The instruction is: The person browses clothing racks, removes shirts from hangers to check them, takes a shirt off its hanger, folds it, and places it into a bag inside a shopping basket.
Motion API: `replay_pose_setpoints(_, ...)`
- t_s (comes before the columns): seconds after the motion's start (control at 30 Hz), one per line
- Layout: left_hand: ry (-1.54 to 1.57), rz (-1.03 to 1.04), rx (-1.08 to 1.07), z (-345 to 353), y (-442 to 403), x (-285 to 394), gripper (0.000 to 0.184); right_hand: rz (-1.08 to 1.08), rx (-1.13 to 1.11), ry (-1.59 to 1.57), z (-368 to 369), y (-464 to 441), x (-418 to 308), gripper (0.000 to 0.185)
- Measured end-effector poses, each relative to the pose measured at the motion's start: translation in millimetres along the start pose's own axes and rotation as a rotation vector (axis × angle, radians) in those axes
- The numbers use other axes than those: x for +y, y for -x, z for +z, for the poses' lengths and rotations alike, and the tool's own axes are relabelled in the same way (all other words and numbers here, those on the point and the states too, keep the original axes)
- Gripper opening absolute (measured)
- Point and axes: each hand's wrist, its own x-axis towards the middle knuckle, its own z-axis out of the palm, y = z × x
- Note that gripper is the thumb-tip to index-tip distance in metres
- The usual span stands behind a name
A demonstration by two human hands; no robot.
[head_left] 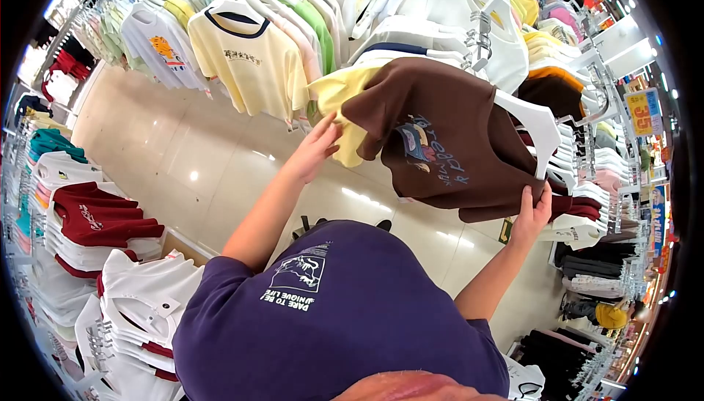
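A brown T-shirt [447, 144] with blue lettering and a picture on its chest hangs tilted on a white hanger [539, 126] in front of me. My right hand [535, 209] is closed on the shirt's near shoulder, by the hanger's end. My left hand [317, 148] is raised at the other side with its fingers stretched out, near the brown sleeve and a pale yellow shirt [352, 119] behind it. Whether its fingertips touch the yellow cloth I cannot tell.
Beyond the brown shirt are racks of hanging shirts, among them a cream T-shirt [253, 60] with a dark collar. Dark red T-shirts [103, 214] and white shirts [147, 298] hang at my left. Glossy tile floor [169, 137] runs between the racks. A price sign [643, 113] hangs at right.
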Motion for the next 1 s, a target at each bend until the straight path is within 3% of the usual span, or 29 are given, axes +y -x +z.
replay_pose_setpoints(0.1, 0.254, 0.103, -0.296, 4.8, -15.2, -3.9, 0.068, 0.051, -0.054, -0.040, -2.8, 1.0, -0.6, 0.034)
replay_pose_setpoints(0.13, 0.302, 0.140, -0.353, 8.2, -14.1, 1.4, 0.059, 0.059, -0.074, -0.038, -1.0, 0.4, -5.6, 0.035)
replay_pose_setpoints(0.23, 0.216, 0.183, -0.200, 21.4, -0.1, 22.3, 0.051, 0.060, -0.109, -0.064, -5.2, -2.4, 4.1, 0.038)
replay_pose_setpoints(0.27, 0.318, 0.153, -0.094, 26.2, 3.3, 33.9, 0.046, 0.066, -0.108, -0.075, -4.6, -3.7, 6.2, 0.039)
replay_pose_setpoints(0.4, 0.473, 0.351, 0.008, 23.4, 12.6, 72.4, 0.046, 0.067, -0.121, -0.110, 8.0, -7.6, -1.0, 0.042)
replay_pose_setpoints(0.6, 0.370, 0.434, 0.040, 13.1, 23.6, 92.3, 0.046, 0.092, -0.158, -0.086, 23.2, -11.8, -0.3, 0.046)
replay_pose_setpoints(0.8, 0.489, 0.431, 0.082, 2.9, 29.7, 87.3, 0.047, 0.073, -0.162, -0.111, 41.5, -13.9, -9.5, 0.044)
replay_pose_setpoints(0.93, 0.297, 0.556, 0.145, -18.8, 29.5, 90.8, 0.053, -0.008, -0.195, -0.089, 53.6, -17.1, -13.4, 0.043)
replay_pose_setpoints(1.0, -0.037, 0.725, 0.298, -24.6, 30.3, 101.0, 0.056, -0.043, -0.224, -0.089, 59.6, -16.4, -22.8, 0.042)
